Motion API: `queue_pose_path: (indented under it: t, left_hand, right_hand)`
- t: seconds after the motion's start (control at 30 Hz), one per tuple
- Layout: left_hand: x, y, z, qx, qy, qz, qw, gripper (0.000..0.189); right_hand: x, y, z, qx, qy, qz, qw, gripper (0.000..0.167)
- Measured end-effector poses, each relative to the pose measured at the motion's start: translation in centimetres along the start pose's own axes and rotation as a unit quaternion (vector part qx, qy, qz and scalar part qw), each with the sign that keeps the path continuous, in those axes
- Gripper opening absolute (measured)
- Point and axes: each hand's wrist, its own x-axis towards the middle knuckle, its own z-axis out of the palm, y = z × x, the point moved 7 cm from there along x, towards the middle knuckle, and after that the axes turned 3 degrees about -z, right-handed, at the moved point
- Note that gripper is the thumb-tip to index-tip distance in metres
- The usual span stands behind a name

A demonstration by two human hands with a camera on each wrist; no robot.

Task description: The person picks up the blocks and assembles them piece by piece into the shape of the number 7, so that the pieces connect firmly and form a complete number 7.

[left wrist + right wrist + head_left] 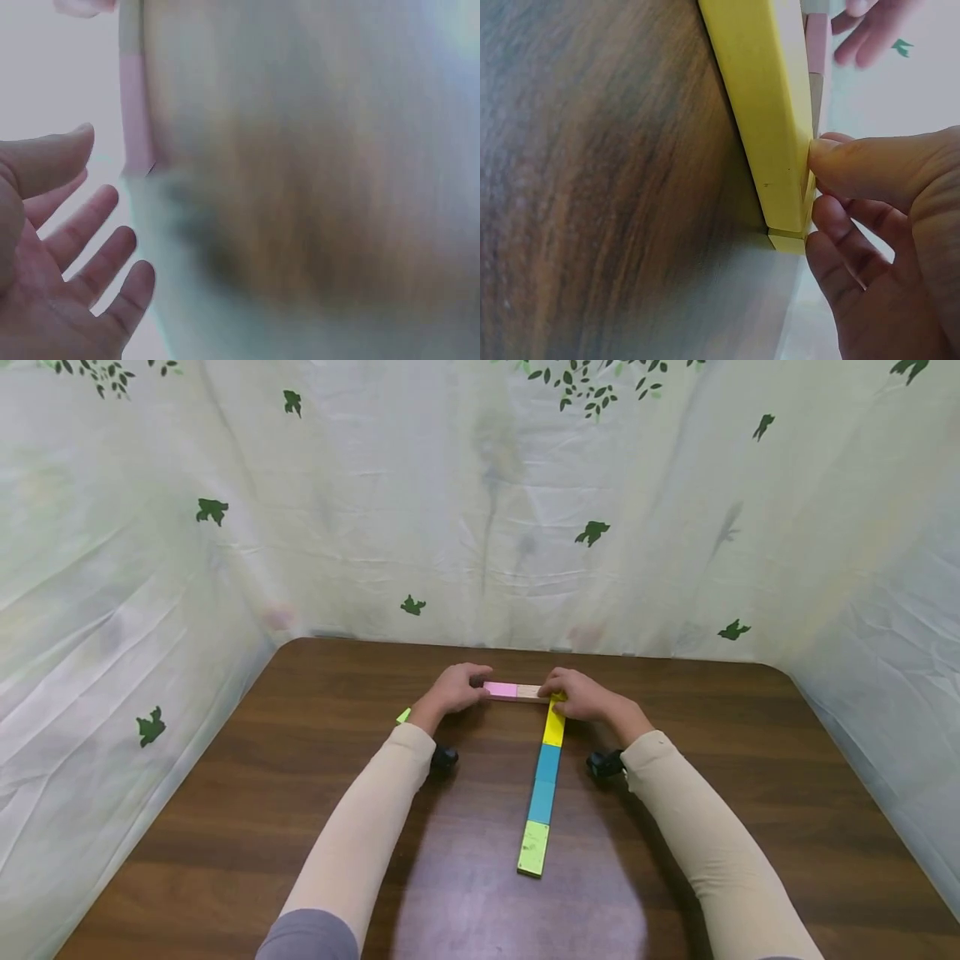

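Observation:
A short crosswise row of blocks lies toward the table's far side, a pink block (501, 691) beside a plain wood block (528, 692). My left hand (456, 688) is at the pink block's left end; the left wrist view shows its fingers spread, apart from the pink block (135, 112). My right hand (581, 695) pinches the row's right end between thumb and fingers, which partly cover the wood block (816, 94). Right there begins a column running toward me: a yellow block (553, 727), blue blocks (544, 783) and a lime green block (533, 848).
Another lime green piece (403, 716) shows partly behind my left wrist. The brown wooden table (300, 793) reaches back to a pale curtain (450, 510) with leaf prints, which also hangs along both sides.

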Motion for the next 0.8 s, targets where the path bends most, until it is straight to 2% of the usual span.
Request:
queue_pose_path:
  t: [0.17,0.33,0.43,0.57,0.8]
  left_hand:
    - [-2.3,-0.7,-3.0,0.061,-0.023,0.026,0.9976,0.045]
    - [-5.2,-3.1,-4.8,0.064,-0.029,0.019,0.9973,0.042]
    - [-6.5,-4.8,-5.0,0.055,-0.022,0.015,0.9982,0.040]
    - [-7.6,-6.7,-4.7,0.042,-0.006,0.020,0.9989,0.038]
    - [-8.3,-8.1,-4.7,0.038,0.004,0.011,0.9992,0.037]
  right_hand:
    - [-0.1,0.1,0.1,0.003,0.003,-0.001,1.0000,0.038]
    - [-0.1,0.1,0.1,0.007,0.009,-0.003,0.9999,0.038]
    - [-0.1,0.1,0.0,0.003,0.009,-0.007,0.9999,0.037]
    - [-0.1,0.0,0.0,-0.003,0.011,-0.011,0.9999,0.036]
    - [0.0,-0.1,0.0,-0.003,0.012,-0.012,0.9998,0.035]
